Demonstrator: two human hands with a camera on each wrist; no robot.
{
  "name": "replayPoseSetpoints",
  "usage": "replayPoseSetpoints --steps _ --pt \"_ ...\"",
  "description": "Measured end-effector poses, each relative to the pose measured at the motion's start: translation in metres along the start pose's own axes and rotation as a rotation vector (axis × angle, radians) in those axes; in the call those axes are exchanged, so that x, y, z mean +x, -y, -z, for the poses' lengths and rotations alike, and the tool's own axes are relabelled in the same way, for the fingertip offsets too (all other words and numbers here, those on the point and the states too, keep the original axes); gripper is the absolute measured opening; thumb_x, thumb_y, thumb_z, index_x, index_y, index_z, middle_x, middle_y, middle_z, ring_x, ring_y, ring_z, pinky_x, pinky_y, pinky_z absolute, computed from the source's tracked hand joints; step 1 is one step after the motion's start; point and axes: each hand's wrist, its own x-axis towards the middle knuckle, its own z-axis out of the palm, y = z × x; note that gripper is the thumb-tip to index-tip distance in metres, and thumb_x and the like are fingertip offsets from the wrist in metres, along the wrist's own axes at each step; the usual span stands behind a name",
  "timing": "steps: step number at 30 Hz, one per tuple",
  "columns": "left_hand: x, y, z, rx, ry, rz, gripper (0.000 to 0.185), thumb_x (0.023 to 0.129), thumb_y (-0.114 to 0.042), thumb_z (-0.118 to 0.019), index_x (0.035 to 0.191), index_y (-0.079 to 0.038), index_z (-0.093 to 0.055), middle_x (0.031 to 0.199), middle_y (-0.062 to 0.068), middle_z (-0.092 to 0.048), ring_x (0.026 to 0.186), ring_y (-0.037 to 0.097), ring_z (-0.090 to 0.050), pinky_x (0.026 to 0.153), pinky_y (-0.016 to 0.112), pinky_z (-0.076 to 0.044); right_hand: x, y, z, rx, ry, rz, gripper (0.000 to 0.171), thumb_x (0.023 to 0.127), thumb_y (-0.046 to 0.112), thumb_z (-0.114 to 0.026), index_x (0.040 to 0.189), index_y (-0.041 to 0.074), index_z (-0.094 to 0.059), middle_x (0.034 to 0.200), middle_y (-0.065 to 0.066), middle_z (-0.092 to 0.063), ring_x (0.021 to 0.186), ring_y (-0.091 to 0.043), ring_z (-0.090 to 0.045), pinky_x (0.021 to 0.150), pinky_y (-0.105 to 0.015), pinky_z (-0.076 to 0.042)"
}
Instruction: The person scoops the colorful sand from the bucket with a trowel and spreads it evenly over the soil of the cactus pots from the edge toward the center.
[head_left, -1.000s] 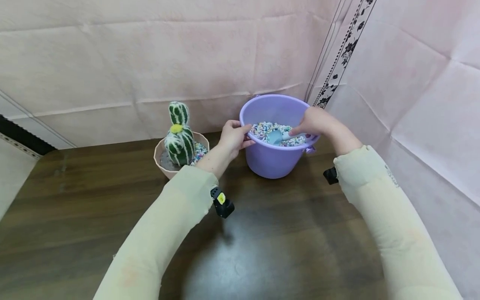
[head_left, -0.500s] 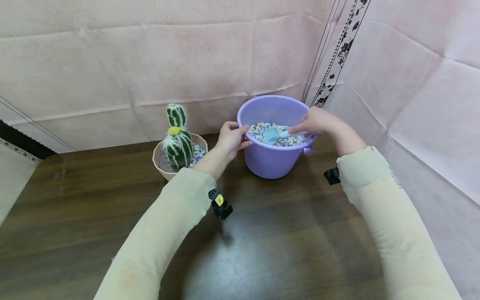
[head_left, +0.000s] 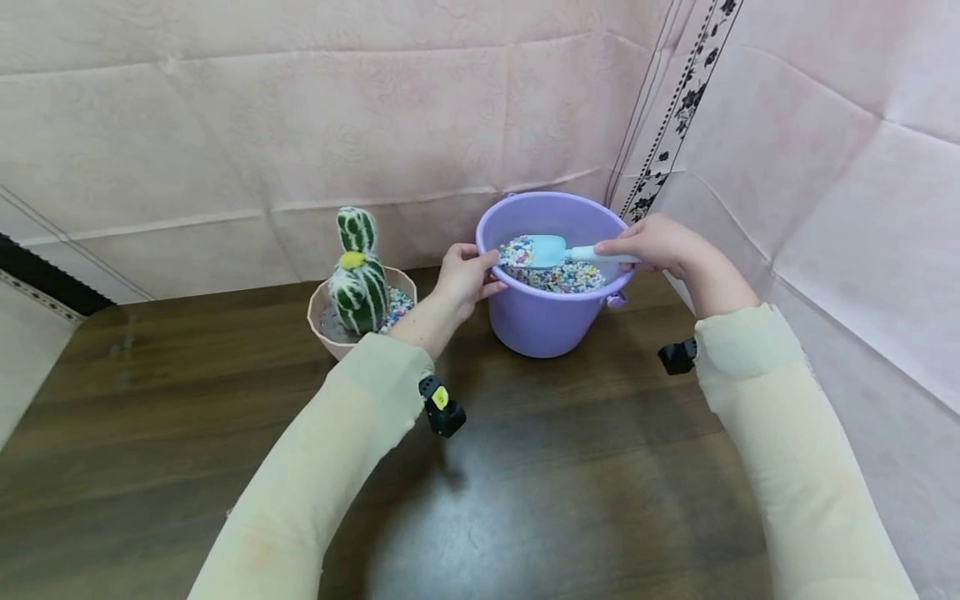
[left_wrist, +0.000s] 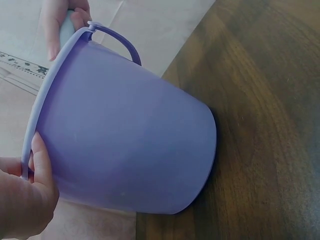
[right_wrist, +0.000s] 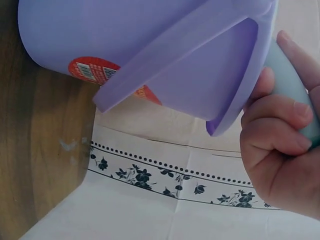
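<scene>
A purple bucket (head_left: 542, 321) stands upright on the wooden surface, with small pastel pebbles (head_left: 573, 278) inside. My left hand (head_left: 463, 279) pinches its rim on the left side, fingers over the edge and thumb outside, as the left wrist view (left_wrist: 31, 192) also has it. My right hand (head_left: 660, 244) grips the handle of a light blue scoop (head_left: 550, 250), fingers curled round it in the right wrist view. The scoop lies level across the bucket's mouth, its blade heaped with pebbles.
Left of the bucket stands a pale pink pot (head_left: 321, 321) holding a green cactus (head_left: 360, 292) with a yellow flower and some pebbles. A pale patterned cloth (head_left: 300, 125) hangs behind and to the right. The bucket's handle (left_wrist: 120, 40) hangs down its side.
My right hand has lifted the scoop out of the pebbles, now loaded, and drawn back slightly to the right. My left hand has stayed on the rim.
</scene>
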Motion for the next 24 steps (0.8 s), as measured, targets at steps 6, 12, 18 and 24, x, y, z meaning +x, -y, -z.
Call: replayPoseSetpoints --steps 6,12,18,24 --pt "-0.001 0.000 0.000 -0.010 0.006 0.000 0.038 0.094 -0.010 -0.054 0.128 -0.003 -0.038 0.123 0.024 -0.050 0.065 0.011 -0.053 0.051 0.014 -0.053 -0.004 -0.005 -0.001 0.076 -0.023 0.012 0.058 0.083 0.050 -0.065 0.110 -0.001 -0.067 0.052 0.007 -0.053 0.046 -0.009 -0.035 0.047 -0.023 -0.028" --pt "-0.005 0.000 0.004 0.009 -0.010 0.025 0.043 0.094 -0.015 -0.055 0.132 -0.004 -0.040 0.092 0.009 -0.053 0.063 0.010 -0.054 0.053 0.015 -0.054 -0.007 -0.009 0.000 0.093 -0.048 0.012 0.052 0.083 0.049 -0.065 0.100 0.001 -0.071 0.047 0.006 -0.046 0.046 -0.012 -0.035 0.048 -0.024 -0.027" --pt "-0.021 -0.003 0.022 0.090 0.057 0.058 0.040 0.096 -0.019 -0.050 0.132 -0.001 -0.042 0.090 0.006 -0.052 0.067 0.012 -0.057 0.056 0.018 -0.056 -0.007 -0.008 -0.002 0.113 -0.053 0.010 0.057 0.083 0.050 -0.064 0.105 -0.003 -0.068 0.052 0.008 -0.053 0.048 -0.011 -0.037 0.049 -0.023 -0.029" --pt "-0.059 -0.020 0.055 0.227 0.315 0.088 0.030 0.098 -0.016 -0.045 0.123 -0.001 -0.047 0.096 0.007 -0.056 0.076 0.013 -0.061 0.073 0.029 -0.059 -0.012 -0.009 0.000 0.156 -0.067 0.020 0.054 0.084 0.049 -0.064 0.104 -0.001 -0.068 0.054 0.009 -0.055 0.047 -0.009 -0.037 0.050 -0.022 -0.031"
